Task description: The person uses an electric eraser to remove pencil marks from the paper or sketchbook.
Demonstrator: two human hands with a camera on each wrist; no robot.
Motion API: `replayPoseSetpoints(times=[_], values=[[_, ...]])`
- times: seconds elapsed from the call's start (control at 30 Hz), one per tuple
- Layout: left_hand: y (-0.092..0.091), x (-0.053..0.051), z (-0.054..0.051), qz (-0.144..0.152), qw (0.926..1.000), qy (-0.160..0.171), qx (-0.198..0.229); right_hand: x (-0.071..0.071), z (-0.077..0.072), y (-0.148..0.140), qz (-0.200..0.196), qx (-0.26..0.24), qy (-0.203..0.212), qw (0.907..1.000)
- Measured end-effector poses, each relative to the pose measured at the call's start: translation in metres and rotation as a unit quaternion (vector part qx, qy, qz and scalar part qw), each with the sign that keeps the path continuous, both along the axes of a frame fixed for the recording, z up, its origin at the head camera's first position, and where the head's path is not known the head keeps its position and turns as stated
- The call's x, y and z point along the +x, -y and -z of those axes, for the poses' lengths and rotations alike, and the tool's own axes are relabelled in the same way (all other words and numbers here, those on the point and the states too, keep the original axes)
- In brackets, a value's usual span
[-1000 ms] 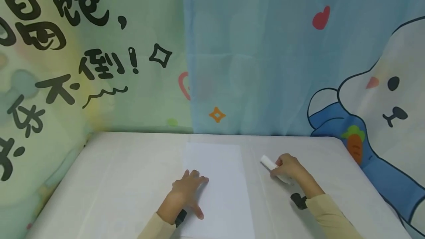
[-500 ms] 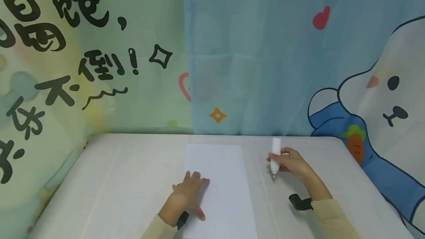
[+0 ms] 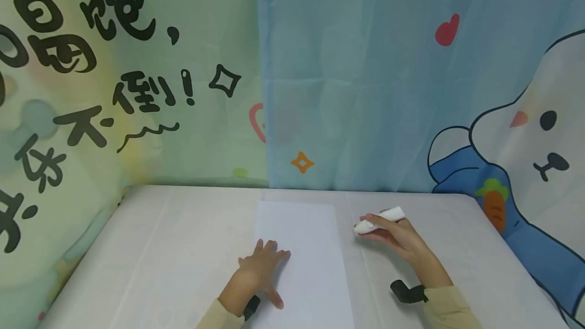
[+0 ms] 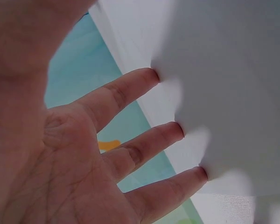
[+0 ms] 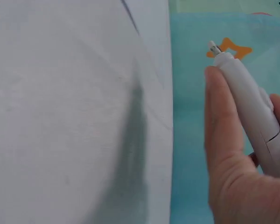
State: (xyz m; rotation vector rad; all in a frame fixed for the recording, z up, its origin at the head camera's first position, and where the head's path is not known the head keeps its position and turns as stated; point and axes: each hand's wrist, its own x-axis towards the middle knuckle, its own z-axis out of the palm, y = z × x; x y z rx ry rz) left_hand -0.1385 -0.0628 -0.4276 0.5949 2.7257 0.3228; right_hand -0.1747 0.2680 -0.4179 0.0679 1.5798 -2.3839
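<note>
- Pen [image 5: 254, 109]: right of the paper sheet [image 3: 315, 268], raised above the desk [image 3: 173, 253].
- Right hand [image 3: 396, 239]: I see it gripping the pen.
- Left hand [image 3: 261, 273]: spread, touching the paper sheet near its left edge.

The pen-shaped tool [image 5: 254, 105], above the table's right half, has a smooth white casing that looks like satin plastic, with a shiny metallic tip [image 5: 215, 47]. The sheet [image 3: 306, 258], starting near the table's back edge, looks like smooth, matt paper. The white table covering [image 3: 183, 248] is dull and faintly creased. Beyond the back edge, the printed blue backdrop [image 3: 347, 116] looks like softly rippled cloth with a low sheen. The beige sleeves [image 3: 450, 308] are matt fabric.
</note>
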Motion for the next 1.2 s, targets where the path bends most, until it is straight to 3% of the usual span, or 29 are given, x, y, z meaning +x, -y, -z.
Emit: replayPoseSetpoints(times=[0.23,0.43,0.77,1.0,1.2], values=[[-0.001,-0.002,0.002,-0.001,1.0,-0.003,-0.002,-0.007,0.005,-0.002,-0.039,-0.062,0.029,0.9969],[-0.003,-0.004,0.004,-0.004,0.9999,-0.002,-0.009,-0.009,0.01,-0.001,-0.08,-0.098,0.021,0.9917],[-0.005,-0.006,0.004,0.005,0.9996,-0.011,-0.024,-0.01,0.017,0.005,-0.115,-0.052,-0.023,0.9917],[-0.004,-0.006,0.0,0.012,0.999,-0.02,-0.039,-0.015,0.024,0.013,-0.082,-0.062,-0.042,0.9938],[0.0,-0.004,0.001,0.011,0.9986,-0.024,-0.045,-0.019,0.03,0.021,-0.042,-0.039,-0.041,0.9975]])
